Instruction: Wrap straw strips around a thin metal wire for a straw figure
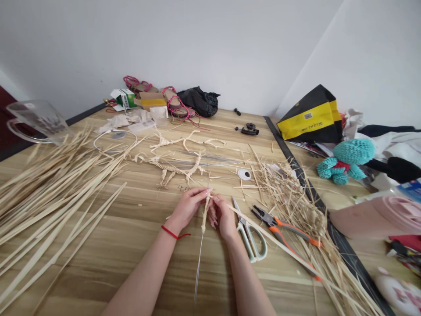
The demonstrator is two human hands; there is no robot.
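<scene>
My left hand point(191, 202) is closed, its thumb and fingers pinching the far end of a straw-wrapped wire point(205, 215). Bare wire strands run from the wrapped part toward me. My right hand point(223, 216) pinches a long flat straw strip point(263, 230) where it meets the wrapped wire; the strip trails off to the lower right. Just beyond my hands lies a straw-wrapped wire figure point(171, 167) with branching limbs. A second branching piece point(187, 141) lies behind it. Scissors point(251, 237) rest beside my right hand, near orange-handled pliers point(279, 224).
Loose straw strips point(66, 193) spread over the left side, and a heap of straw scraps point(296, 193) lies at right. A glass mug point(39, 118) stands far left. Sandals point(176, 103), a black plastic bag point(199, 101) and a black-yellow bag point(311, 116) sit toward the wall.
</scene>
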